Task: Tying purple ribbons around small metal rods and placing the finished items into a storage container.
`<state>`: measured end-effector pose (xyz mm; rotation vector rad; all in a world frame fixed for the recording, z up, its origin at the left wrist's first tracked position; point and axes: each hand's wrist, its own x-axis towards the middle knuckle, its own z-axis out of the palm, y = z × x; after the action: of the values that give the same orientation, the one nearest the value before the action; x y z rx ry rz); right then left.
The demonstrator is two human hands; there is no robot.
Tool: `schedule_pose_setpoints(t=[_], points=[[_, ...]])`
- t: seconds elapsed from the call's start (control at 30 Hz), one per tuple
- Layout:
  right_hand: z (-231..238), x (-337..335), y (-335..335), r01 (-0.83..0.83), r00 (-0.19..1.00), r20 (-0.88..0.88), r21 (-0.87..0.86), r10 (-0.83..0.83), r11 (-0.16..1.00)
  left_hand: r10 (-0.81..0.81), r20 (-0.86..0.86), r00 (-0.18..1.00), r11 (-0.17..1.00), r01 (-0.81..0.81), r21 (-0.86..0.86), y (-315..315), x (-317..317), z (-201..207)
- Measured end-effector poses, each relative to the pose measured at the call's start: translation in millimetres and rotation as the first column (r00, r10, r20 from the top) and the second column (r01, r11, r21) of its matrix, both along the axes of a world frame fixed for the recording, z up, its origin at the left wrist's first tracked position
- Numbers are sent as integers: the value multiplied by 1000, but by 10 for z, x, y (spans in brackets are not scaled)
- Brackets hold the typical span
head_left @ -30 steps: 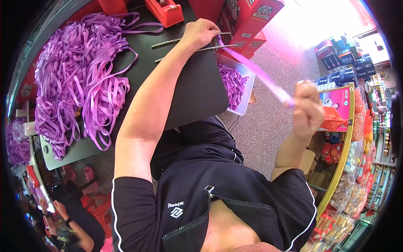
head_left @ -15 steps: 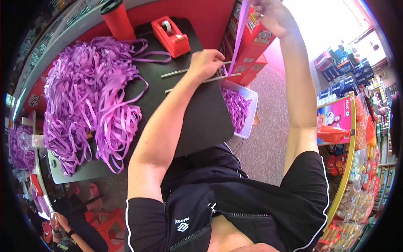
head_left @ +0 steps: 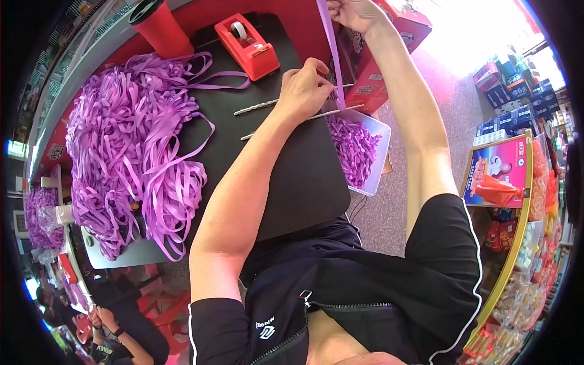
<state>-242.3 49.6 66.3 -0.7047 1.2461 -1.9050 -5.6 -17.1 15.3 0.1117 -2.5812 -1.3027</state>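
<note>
On the black tabletop (head_left: pixel 304 182), far left, sits a big loose heap of purple ribbon strips (head_left: pixel 131 152), spilling over the near edge. Behind it, by the red wall, a red cup w/ dark lid (head_left: pixel 159 24). Right of that, a red tape dispenser (head_left: pixel 248 44), upright, apart from the heap; a couple of strips trail toward it.

Mid-table: two thin metal rods, lying roughly parallel. Upper rod (head_left: pixel 258 107) runs under the left hand; lower rod (head_left: pixel 331 113) sticks out past it to the right, over the tray.

Left hand (head_left: pixel 307 91) rests on the table edge, fingers curled together, pinched on the low end of a taut purple ribbon (head_left: pixel 330 55) right where it meets the rods. Forearm comes up across the black top.

Ribbon goes near straight up from there to the right hand (head_left: pixel 359 13), raised high at the top of the view, fist closed round the ribbon's upper end. So ribbon is stretched between both hands, above the table's right edge.

Just right of the table edge, below the left hand: a clear plastic tray (head_left: pixel 378 159) full of short purple ribbon bits (head_left: pixel 351 146). Behind it, a red cardboard box (head_left: pixel 398 36). Far right, shelves w/ packaged goods (head_left: pixel 505 182), well apart.
</note>
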Motion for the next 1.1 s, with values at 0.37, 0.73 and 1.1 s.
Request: schedule_pose_setpoints(t=[0.37,0.73,1.1], points=[[-988,-155,-281,-126,989,76,-18,127,992,24,49,999,999,-23,-31,20,-54,-34],[-2316,350,85,-108,980,181,119,85,987,-42,3,999,996,42,-76,15,-29,-39],[-2899,2001,1384,354,776,-604,185,-178,917,-107,-159,982,985,82,-154,26,-58,-62]])
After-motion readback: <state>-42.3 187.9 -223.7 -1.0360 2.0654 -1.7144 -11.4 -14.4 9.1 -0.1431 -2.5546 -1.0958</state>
